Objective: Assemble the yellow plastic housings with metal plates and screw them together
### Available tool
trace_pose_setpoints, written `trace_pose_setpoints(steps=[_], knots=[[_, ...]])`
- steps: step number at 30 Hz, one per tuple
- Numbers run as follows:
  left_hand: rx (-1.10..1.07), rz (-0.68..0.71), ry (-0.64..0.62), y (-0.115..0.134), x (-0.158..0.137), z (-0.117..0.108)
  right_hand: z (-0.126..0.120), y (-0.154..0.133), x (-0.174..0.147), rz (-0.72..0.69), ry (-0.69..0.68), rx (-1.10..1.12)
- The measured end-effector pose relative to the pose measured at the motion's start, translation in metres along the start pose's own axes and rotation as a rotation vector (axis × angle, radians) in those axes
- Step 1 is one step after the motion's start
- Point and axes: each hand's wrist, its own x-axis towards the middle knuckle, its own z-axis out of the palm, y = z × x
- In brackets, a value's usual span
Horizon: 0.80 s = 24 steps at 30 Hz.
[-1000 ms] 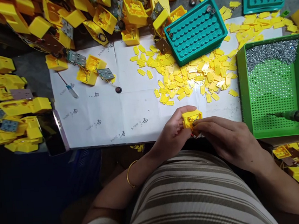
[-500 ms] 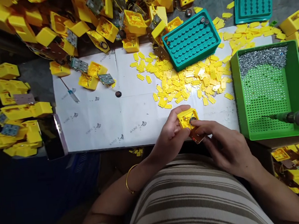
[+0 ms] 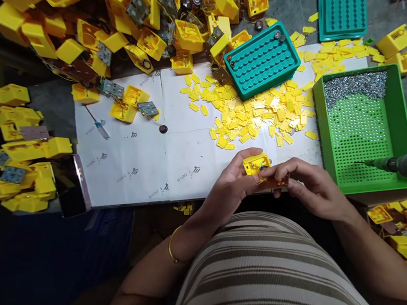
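Near the front edge of the table, my left hand (image 3: 233, 181) is closed around a small yellow plastic housing (image 3: 253, 163), its open side facing up. A round dark speaker (image 3: 263, 170) sits at the housing's lower right corner. Just below it, a brown circuit board (image 3: 279, 182) is pinched between the thumb and fingers of my right hand (image 3: 309, 185). The board lies roughly level, and its left part runs under my left hand. Loose yellow plastic tabs (image 3: 257, 113) are heaped on the white paper beyond both hands.
A green basket (image 3: 326, 136) with silver screws (image 3: 355, 87) stands at the right, with an electric screwdriver (image 3: 399, 165) over it. Teal trays (image 3: 263, 60) sit behind the tabs. Yellow housings (image 3: 188, 34) pile up at the back. A phone (image 3: 70, 184) and a screwdriver (image 3: 101, 129) lie left.
My right hand has swung the brown board from hanging down at a slant to lying nearly level, shifting slightly right. My left hand still holds the yellow housing. The whole view has shifted slightly.
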Motion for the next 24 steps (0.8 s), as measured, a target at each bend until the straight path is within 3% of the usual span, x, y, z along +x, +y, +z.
trace_pose_setpoints(steps=[3, 5, 7, 11, 14, 16, 20, 24], knots=[[-0.071, -0.049, 0.009, 0.001, 0.002, 0.0, -0.001, -0.005, 0.0, -0.097, -0.077, -0.408], [-0.095, -0.09, 0.032, 0.002, 0.003, 0.001, -0.003, -0.007, 0.001, -0.144, -0.133, -0.482], [-0.095, -0.097, 0.037, 0.002, 0.003, 0.003, -0.004, -0.005, 0.002, -0.138, -0.122, -0.296], [-0.076, -0.032, -0.013, 0.002, 0.002, 0.004, 0.001, 0.007, 0.006, 0.016, 0.063, 0.321], [-0.077, -0.036, -0.012, 0.002, 0.002, 0.003, 0.006, 0.012, 0.006, 0.042, 0.101, 0.426], [-0.087, -0.05, -0.012, 0.003, 0.002, 0.003, 0.006, 0.01, 0.004, 0.006, 0.082, 0.288], [-0.102, -0.046, 0.005, 0.004, 0.003, 0.005, -0.001, 0.001, 0.002, -0.142, -0.008, -0.208], [-0.057, -0.04, 0.021, 0.003, 0.004, 0.005, -0.005, -0.005, 0.004, -0.237, -0.086, -0.505]])
